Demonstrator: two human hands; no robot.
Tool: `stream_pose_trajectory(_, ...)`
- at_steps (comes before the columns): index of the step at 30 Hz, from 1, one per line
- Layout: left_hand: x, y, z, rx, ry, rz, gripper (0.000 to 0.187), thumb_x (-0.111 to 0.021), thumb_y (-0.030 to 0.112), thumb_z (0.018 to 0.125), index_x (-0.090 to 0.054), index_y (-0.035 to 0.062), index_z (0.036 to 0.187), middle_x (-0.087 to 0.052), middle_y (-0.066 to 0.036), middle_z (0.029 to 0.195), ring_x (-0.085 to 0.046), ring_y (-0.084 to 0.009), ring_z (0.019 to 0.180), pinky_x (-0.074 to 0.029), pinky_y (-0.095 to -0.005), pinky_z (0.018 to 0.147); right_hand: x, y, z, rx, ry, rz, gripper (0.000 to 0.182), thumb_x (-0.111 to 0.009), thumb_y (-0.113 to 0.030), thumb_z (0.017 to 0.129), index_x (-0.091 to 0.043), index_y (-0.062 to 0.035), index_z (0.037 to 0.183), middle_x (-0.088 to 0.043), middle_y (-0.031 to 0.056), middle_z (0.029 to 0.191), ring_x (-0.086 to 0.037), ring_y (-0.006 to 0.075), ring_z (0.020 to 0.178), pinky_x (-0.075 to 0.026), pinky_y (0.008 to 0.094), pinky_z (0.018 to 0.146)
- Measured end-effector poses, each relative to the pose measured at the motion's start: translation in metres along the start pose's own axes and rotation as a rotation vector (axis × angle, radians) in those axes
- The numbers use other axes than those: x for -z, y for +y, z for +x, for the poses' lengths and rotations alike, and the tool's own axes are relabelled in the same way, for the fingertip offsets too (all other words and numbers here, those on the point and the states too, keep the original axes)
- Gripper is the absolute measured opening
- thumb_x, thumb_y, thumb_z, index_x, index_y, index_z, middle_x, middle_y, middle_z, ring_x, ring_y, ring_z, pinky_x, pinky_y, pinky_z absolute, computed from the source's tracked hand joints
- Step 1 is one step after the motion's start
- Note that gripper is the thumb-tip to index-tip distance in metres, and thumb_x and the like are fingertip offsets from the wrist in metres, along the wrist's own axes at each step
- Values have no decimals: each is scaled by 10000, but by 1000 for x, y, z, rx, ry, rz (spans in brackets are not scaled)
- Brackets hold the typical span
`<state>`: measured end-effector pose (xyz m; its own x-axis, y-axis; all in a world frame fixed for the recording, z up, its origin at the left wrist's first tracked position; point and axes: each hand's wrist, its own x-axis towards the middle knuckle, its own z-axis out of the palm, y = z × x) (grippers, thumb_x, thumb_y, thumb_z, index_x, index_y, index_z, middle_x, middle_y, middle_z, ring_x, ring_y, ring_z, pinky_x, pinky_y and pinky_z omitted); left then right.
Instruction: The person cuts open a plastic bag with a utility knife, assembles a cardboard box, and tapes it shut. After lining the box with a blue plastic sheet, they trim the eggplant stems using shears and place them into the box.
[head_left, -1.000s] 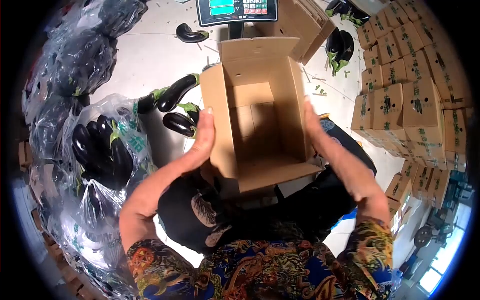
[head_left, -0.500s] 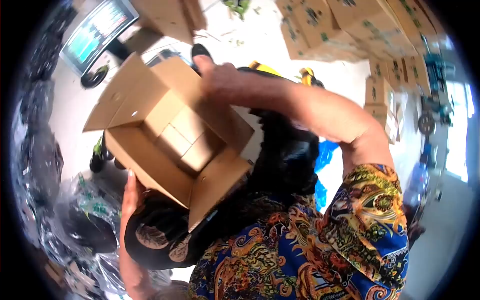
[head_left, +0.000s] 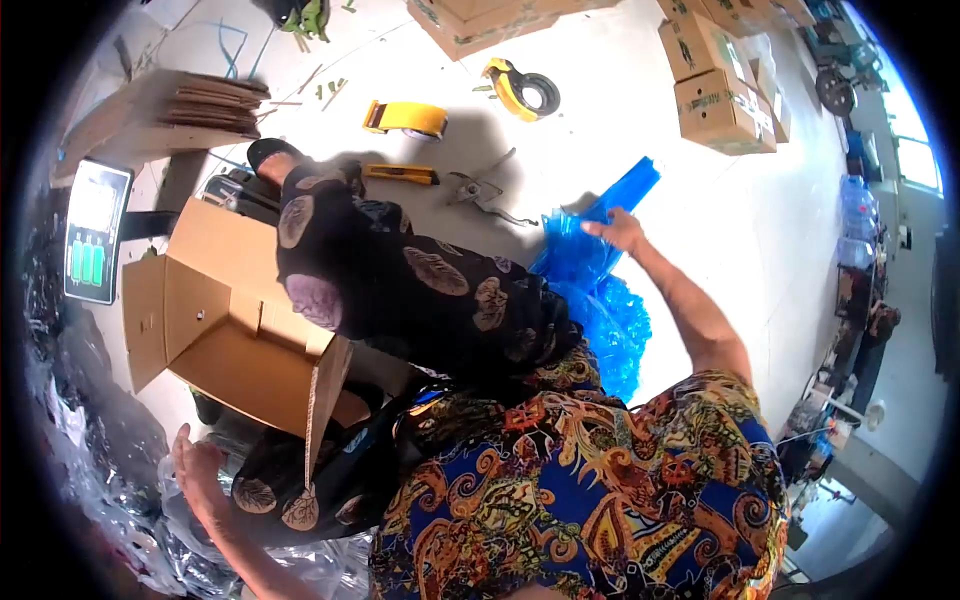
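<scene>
An open cardboard box (head_left: 240,370) stands tilted between my legs, its flaps spread and the visible inside bare. My left hand (head_left: 197,468) is off the box, just below its near left corner, fingers apart and holding nothing. Out to the right, my right hand (head_left: 622,234) reaches over blue plastic bags (head_left: 590,250) lying on the floor beside my leg. Its fingers are spread at the upper part of the plastic, which runs in a flat strip toward the upper right and bunches up below.
Beyond my knee lie a yellow tape dispenser (head_left: 408,119), another dispenser (head_left: 525,92), a yellow cutter (head_left: 400,174) and metal pliers (head_left: 482,190). A lit display (head_left: 98,232) stands left of the box. Flattened cardboard (head_left: 190,105), packed cartons (head_left: 725,105) and clear plastic wrap (head_left: 110,440) surround the floor.
Both hands have let go of the box, which now sits lower and further left. My right hand has swung right to the blue plastic, and the view has shifted right.
</scene>
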<state>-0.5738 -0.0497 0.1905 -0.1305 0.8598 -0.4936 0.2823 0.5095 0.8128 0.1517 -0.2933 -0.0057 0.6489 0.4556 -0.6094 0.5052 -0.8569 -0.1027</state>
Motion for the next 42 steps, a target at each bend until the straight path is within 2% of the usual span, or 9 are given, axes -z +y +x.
stream_pose_trajectory(8,-83,80,-8,-221,-94,296,387,-553,303,951,-575,57,1249,-527,-4,798,-533,-102,768,-487,-274,763,-167,43,27,-7,137,191,614,-683,-567,745,-653,-4,987,-697,186,920,-651,403,895,-511,471,786)
stream_pose_trajectory(9,-93,89,-16,-269,-121,309,384,-556,295,953,-575,49,1247,-528,-2,800,-533,-100,764,-488,-273,762,-169,35,25,170,277,192,333,-655,-400,832,-641,-67,837,-674,93,728,-643,295,696,-502,403,611)
stream_pose_trajectory(14,-148,119,-56,-495,-174,303,368,-567,271,953,-582,15,1218,-577,-19,857,-574,-111,800,-486,-274,773,-67,-43,-19,134,-58,1156,246,-620,-176,884,-526,-105,667,-497,-14,622,-431,62,562,-323,227,479)
stream_pose_trajectory(24,-348,118,-104,-627,-785,90,663,-651,6,834,-343,62,1418,-508,-82,1236,-519,-188,1110,-487,-302,856,124,-210,-195,826,-390,1149,283,-624,-229,916,-617,-43,1129,-594,47,1092,-541,141,1059,-449,297,898)
stream_pose_trajectory(27,-379,115,-94,-330,-953,-444,335,-580,174,933,-526,18,1225,-567,-15,1079,-541,-124,1004,-463,-260,848,134,-239,-205,1375,-45,895,342,-624,-271,903,-608,-61,1172,-517,126,1298,-533,224,1127,-451,357,910)
stream_pose_trajectory(30,-349,145,-65,24,-682,-705,238,-522,173,964,-582,45,1156,-629,-50,996,-610,-139,852,-527,-273,764,153,-242,-219,1524,381,675,439,-697,-297,839,-580,-56,1186,-437,155,1359,-515,272,1137,-477,366,845)
stream_pose_trajectory(32,-296,175,-54,-179,-493,-726,242,-499,155,970,-577,33,1164,-641,-85,1020,-635,-174,867,-551,-296,747,150,-232,-221,1436,543,655,552,-789,-272,766,-548,-62,1217,-458,152,1321,-536,271,1097,-503,365,793)
stream_pose_trajectory(39,-83,183,-39,-588,-461,-964,238,-483,94,931,-576,-5,1127,-643,-121,1003,-632,-215,880,-542,-330,785,102,-304,-185,1278,221,159,615,-736,-372,780,-494,-21,1224,-531,212,1152,-584,352,985,-488,434,768)
stream_pose_trajectory(42,-11,177,-53,-880,152,-396,226,-492,94,926,-578,2,1114,-642,-107,995,-608,-191,874,-509,-305,800,107,-346,-177,1475,162,71,360,-685,-288,823,-591,-61,1086,-595,167,936,-600,360,897,-469,457,774)
